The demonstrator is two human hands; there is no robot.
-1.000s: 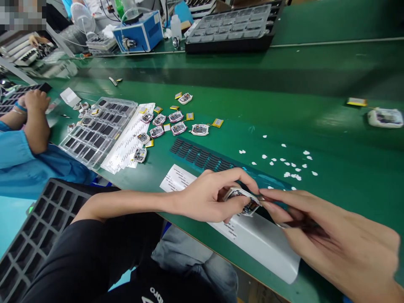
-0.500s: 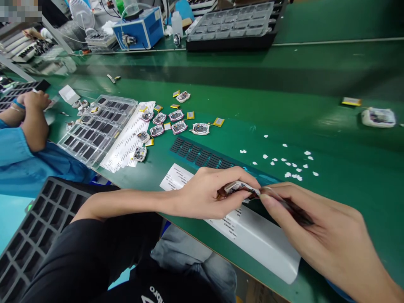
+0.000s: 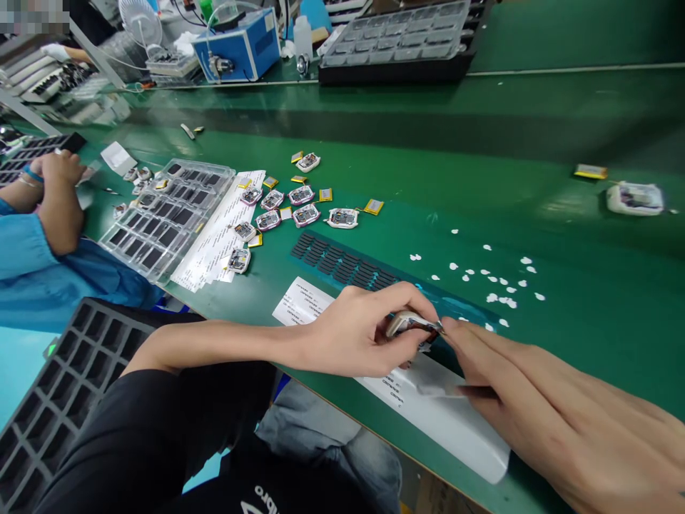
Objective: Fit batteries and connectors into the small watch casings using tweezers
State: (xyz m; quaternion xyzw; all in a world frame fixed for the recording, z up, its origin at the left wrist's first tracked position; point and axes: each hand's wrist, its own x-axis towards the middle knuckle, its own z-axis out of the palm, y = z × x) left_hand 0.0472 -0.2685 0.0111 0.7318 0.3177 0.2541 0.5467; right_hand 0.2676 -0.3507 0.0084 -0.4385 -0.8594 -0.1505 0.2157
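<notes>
My left hand [image 3: 364, 332] is closed around a small white device housing [image 3: 405, 323], gripping it on edge between thumb and fingers. The housing looks like the open watch-like cases on the bench; most of its inside is hidden. My right hand [image 3: 529, 400] meets the housing's right end with its index finger and thumb pressed together. A thin, greyish flat tool [image 3: 447, 392], blurred, sticks out leftward from under the right hand; its kind is unclear. Beneath both hands lies a white label sheet [image 3: 460, 435] with printed rows. Beyond them is a strip of black adhesive pieces [image 3: 342, 263].
Several open housings [image 3: 306, 214] with yellow batteries lie left of centre. White paper bits [image 3: 492, 297] are scattered at right, and another housing [image 3: 636, 198] farther right. A clear tray [image 3: 171, 214] stands near a co-worker's arm [image 3: 61, 200]. A black compartment tray [image 3: 69, 385] is at lower left.
My right hand has turned flatter, palm downward, and the thin tool now points left below it. The housing has tilted slightly in my left hand.
</notes>
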